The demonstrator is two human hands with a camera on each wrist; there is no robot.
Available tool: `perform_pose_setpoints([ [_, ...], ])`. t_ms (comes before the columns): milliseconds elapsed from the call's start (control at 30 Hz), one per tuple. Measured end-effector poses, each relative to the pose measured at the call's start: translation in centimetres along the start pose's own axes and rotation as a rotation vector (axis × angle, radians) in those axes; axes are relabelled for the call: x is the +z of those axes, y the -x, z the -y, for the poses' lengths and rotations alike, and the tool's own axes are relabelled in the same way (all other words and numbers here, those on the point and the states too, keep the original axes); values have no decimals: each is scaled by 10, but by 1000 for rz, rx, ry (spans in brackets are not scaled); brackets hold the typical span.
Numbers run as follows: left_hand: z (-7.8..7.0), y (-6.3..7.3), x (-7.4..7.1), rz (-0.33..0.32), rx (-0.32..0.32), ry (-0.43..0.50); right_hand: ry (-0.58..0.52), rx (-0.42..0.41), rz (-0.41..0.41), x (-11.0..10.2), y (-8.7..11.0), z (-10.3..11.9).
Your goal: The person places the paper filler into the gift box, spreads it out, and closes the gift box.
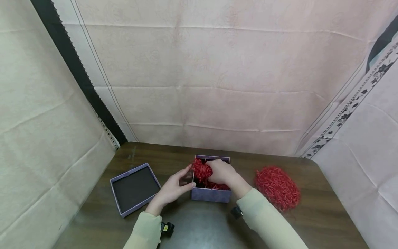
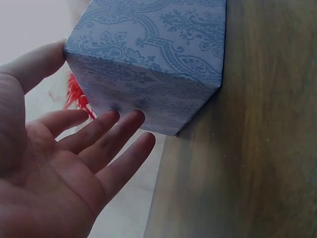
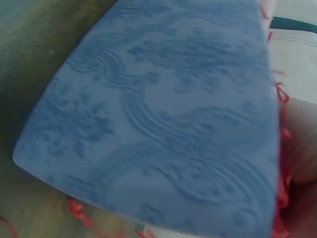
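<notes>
A small patterned blue-purple box [image 1: 211,195], lidless, stands on the table with red shredded paper [image 1: 202,170] inside it, heaped at its left rim. My left hand [image 1: 172,188] is at the box's left side; in the left wrist view its thumb meets a corner while the extended fingers [image 2: 116,153] lie along the patterned wall. My right hand [image 1: 221,172] reaches into the box from above, its index finger and thumb around the red clump. Seen from the right wrist, the box wall [image 3: 163,114] hides most of that hand, and red strands poke out beside it.
A box lid [image 1: 136,189] lies to the left, its dark inside facing up. To the right sits a large loose pile of red shredded paper [image 1: 276,187]. Pale cloth [image 1: 217,76] hangs behind the wooden table [image 1: 199,224] and on both sides.
</notes>
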State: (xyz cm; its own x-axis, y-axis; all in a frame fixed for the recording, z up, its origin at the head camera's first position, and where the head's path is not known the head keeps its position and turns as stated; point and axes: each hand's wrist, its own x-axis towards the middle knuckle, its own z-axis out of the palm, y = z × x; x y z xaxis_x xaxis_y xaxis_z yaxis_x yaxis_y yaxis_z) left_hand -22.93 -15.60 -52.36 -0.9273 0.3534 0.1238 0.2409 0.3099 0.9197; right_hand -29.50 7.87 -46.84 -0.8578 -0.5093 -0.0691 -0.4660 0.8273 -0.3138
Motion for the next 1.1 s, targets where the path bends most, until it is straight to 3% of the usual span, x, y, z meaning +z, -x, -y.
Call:
perform_pose_setpoints([
  [267, 3, 0, 0, -3, 12, -47, 82, 1, 58, 13, -2, 6],
  [467, 2, 0, -1, -5, 17, -60, 24, 10, 83, -3, 4, 6],
  [667, 4, -1, -2, 7, 23, -28, 7, -47, -11, -18, 5, 13],
  [767, 3, -1, -2, 4, 6, -32, 14, -99, -31, -14, 3, 15],
  [900, 4, 0, -1, -2, -8, -43, 74, -139, 11, -1, -1, 13],
  [1100, 4, 0, -1, -7, -7, -61, 172, -93, 66, 16, -4, 12],
])
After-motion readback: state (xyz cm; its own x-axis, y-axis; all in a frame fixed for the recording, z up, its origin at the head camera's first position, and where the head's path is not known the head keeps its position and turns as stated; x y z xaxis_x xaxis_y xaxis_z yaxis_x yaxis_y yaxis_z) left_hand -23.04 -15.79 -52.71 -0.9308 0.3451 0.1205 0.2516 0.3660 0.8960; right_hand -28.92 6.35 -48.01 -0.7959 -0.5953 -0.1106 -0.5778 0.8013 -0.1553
